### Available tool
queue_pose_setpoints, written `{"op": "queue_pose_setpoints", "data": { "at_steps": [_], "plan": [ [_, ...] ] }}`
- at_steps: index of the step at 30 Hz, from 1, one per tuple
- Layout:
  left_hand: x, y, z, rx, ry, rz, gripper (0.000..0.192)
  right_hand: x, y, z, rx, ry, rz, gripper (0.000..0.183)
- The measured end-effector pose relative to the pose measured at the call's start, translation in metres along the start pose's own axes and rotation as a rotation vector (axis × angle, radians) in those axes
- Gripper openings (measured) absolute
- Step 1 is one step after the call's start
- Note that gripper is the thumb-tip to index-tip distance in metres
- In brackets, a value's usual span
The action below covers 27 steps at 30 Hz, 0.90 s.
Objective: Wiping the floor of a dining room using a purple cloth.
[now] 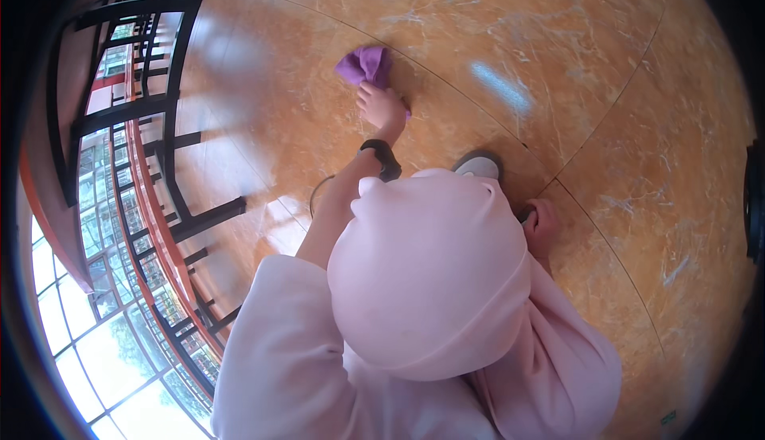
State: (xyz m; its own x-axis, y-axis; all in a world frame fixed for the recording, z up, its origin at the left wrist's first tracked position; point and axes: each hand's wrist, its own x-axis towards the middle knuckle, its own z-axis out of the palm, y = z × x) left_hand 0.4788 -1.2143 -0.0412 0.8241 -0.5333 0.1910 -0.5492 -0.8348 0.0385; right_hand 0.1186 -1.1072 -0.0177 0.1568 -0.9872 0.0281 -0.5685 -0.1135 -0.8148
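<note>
My left hand (380, 105) reaches forward and presses a bunched purple cloth (366, 65) on the glossy marbled brown floor (597, 81). Most of the cloth fans out beyond my fingers, and a small bit shows beside the palm. A black band (382, 158) circles that wrist. My right hand (542, 228) is low on the right, beside the pale pink clothing (430, 273) that bulges in the middle of the view. Its fingers curl near a dark thing (526, 213), mostly hidden; whether they grip it is unclear. A grey-toed shoe (481, 166) pokes out ahead of the clothing.
Dark railing bars (173, 105) with feet on the floor run along the left. Past them are an orange-red curved rail (158, 201) and large window panes (107, 356). Thin dark joint lines cross the floor. A black object (754, 201) stands at the right rim.
</note>
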Motion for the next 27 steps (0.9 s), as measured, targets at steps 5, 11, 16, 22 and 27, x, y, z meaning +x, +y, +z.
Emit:
{"op": "queue_pose_setpoints", "data": {
  "at_steps": [5,11,16,22,27],
  "plan": [
    [-0.018,0.044,-0.008,-0.180,-0.066,0.337,0.057,0.000,0.001,0.000,-0.001,-0.008,0.014,0.017],
    [-0.082,0.120,-0.038,-0.411,-0.302,0.877,0.060,-0.002,0.006,0.003,-0.026,0.004,0.035,0.018],
    [-0.112,0.147,-0.043,-0.333,-0.230,1.415,0.063,-0.001,0.009,0.002,-0.068,-0.014,-0.008,0.018],
    [-0.032,0.123,-0.020,-0.309,-0.197,1.686,0.062,-0.001,0.000,-0.002,-0.015,-0.025,-0.014,0.018],
    [0.046,0.026,-0.024,-0.574,-0.675,0.652,0.044,0.001,-0.003,-0.007,0.022,-0.040,0.092,0.017]
  ]
}}
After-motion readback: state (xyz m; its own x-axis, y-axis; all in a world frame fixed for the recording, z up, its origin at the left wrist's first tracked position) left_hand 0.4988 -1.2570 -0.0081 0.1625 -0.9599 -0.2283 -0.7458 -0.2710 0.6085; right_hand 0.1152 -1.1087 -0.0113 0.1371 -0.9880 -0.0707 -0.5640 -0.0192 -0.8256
